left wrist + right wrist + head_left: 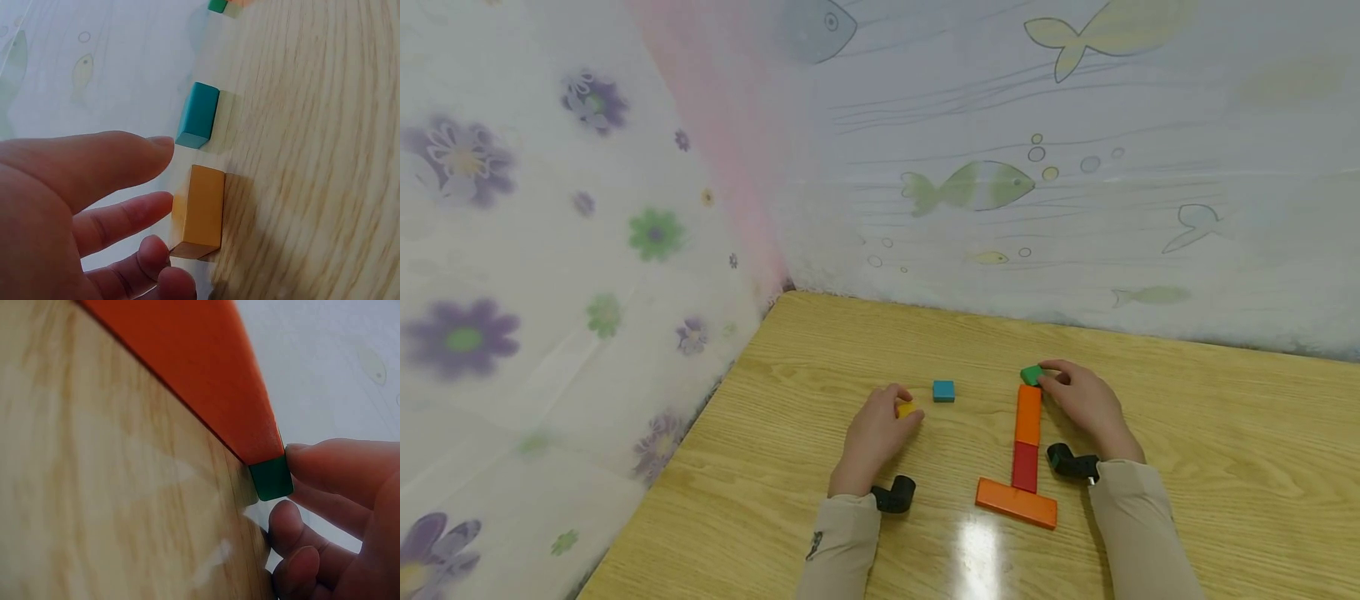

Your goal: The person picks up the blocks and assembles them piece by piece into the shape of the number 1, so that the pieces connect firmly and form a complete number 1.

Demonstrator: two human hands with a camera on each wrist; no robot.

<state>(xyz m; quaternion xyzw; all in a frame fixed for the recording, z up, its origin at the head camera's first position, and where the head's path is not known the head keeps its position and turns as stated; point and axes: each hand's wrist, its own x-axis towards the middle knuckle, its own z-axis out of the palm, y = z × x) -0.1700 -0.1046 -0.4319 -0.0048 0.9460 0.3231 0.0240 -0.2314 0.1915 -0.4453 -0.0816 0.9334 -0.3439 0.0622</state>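
Note:
My right hand (1086,404) is at a small green block (1031,375), thumb and a finger pinching it. The block stands against the far end of an upright-running orange block (1028,414), and in the right wrist view the green block (272,479) meets that orange end. My left hand (874,433) curves loosely about a yellow block (906,410). In the left wrist view the thumb is apart from the yellow block (205,209), with fingertips close to its side; contact is unclear. A blue block (943,391) lies just beyond the left hand.
Below the orange block a red block (1025,467) continues the line, ending at a crosswise orange block (1017,502). All lie on a wood-grain table (760,500). Patterned sheets (970,100) rise at its back and left. Black wrist cameras (895,495) hang beneath both wrists.

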